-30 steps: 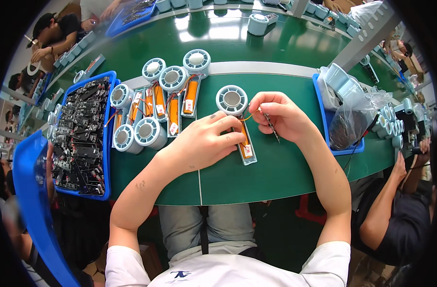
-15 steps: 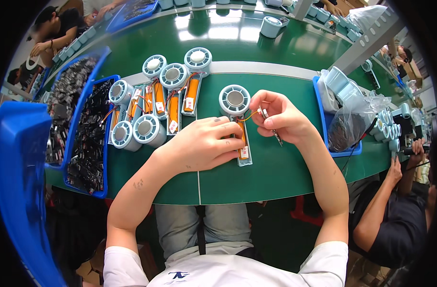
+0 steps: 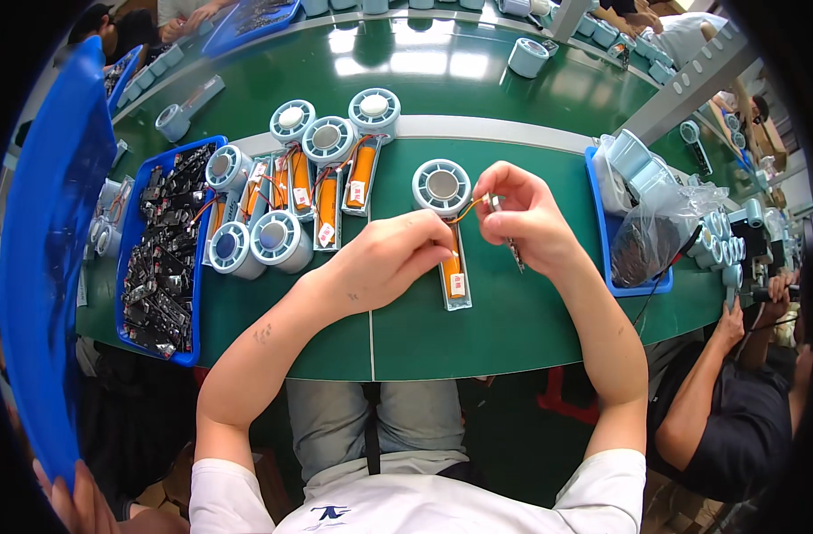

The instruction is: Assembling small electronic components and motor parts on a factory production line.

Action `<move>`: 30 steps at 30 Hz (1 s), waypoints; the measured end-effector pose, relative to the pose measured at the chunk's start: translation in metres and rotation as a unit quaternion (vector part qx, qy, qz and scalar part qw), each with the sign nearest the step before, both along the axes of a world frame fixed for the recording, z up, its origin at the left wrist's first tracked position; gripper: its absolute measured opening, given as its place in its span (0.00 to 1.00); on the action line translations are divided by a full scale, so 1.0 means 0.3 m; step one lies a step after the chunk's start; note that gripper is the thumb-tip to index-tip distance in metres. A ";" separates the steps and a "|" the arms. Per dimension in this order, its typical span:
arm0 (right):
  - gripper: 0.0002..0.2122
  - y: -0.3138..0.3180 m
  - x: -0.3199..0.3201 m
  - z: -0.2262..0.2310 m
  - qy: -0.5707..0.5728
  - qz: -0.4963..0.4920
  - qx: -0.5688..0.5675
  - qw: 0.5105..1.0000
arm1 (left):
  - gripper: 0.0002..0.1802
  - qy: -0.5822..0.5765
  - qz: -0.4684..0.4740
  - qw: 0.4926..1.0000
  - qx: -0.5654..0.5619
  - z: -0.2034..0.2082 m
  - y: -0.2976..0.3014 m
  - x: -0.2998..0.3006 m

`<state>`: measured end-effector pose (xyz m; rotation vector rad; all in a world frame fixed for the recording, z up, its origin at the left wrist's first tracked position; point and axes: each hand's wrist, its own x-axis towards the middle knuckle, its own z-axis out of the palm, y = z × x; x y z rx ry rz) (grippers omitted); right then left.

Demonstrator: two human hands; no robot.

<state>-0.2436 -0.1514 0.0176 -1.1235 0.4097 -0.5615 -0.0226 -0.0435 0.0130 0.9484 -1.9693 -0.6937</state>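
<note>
A light-blue handheld fan body (image 3: 442, 185) lies face up on the green bench in front of me, its round grille toward the far side. An orange battery (image 3: 454, 267) with a white label sits in its open handle. My left hand (image 3: 393, 258) is closed in a pinch at the battery's upper end, near the wires; its fingertips hide what they grip. To the right, my right hand (image 3: 527, 218) pinches a small circuit board (image 3: 516, 254) held tilted above the bench. An orange wire (image 3: 467, 212) runs from the fan body toward this board.
Several similar fan bodies (image 3: 282, 240) with batteries stand grouped at left. Beside them is a blue tray of dark circuit boards (image 3: 168, 258). Another person's hand (image 3: 77, 500) holds a large blue tray (image 3: 55, 258) upright. A blue bin (image 3: 639, 289) with plastic bags stands at right.
My left fingers have drawn together into a tighter pinch near the wires. At far left, the upright blue tray has risen, and the outer tray of dark boards has left its place beside the other.
</note>
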 end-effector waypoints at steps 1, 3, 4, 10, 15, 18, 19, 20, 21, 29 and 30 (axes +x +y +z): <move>0.17 0.011 0.005 0.000 0.022 -0.032 -0.033 0.999 | 0.06 0.029 0.022 0.999 0.022 -0.007 0.006 0.006; 0.18 0.048 0.019 0.003 0.013 -0.051 -0.123 0.991 | 0.06 0.057 0.046 0.996 0.042 -0.010 0.016 0.011; 0.18 0.067 0.023 0.002 0.006 -0.073 -0.210 0.975 | 0.05 0.080 0.056 0.993 0.061 -0.015 0.015 0.004; 0.21 0.099 0.019 -0.038 -0.015 -0.116 -0.398 0.910 | 0.05 0.168 0.081 0.970 0.159 -0.008 0.026 -0.013; 0.21 0.095 0.021 -0.030 -0.004 -0.153 -0.505 0.849 | 0.05 0.182 0.073 0.976 0.099 -0.035 0.033 -0.025; 0.20 0.097 0.026 -0.025 -0.004 -0.167 -0.545 0.822 | 0.04 0.164 0.080 0.977 0.109 -0.042 0.034 -0.029; 0.20 0.096 0.030 -0.026 -0.013 -0.171 -0.565 0.807 | 0.04 0.167 0.081 0.976 0.110 -0.043 0.036 -0.034; 0.20 0.095 0.034 -0.026 -0.022 -0.174 -0.584 0.792 | 0.03 0.163 0.086 0.979 0.088 -0.042 0.037 -0.043; 0.19 0.096 0.036 -0.025 -0.031 -0.178 -0.604 0.776 | 0.03 0.159 0.091 0.981 0.066 -0.041 0.037 -0.052; 0.17 0.113 0.046 -0.032 -0.042 -0.169 -0.612 0.772 | 0.03 0.145 0.101 0.984 0.025 -0.049 0.050 -0.071; 0.17 0.112 0.045 -0.030 -0.041 -0.169 -0.612 0.772 | 0.03 0.149 0.100 0.983 0.034 -0.048 0.052 -0.073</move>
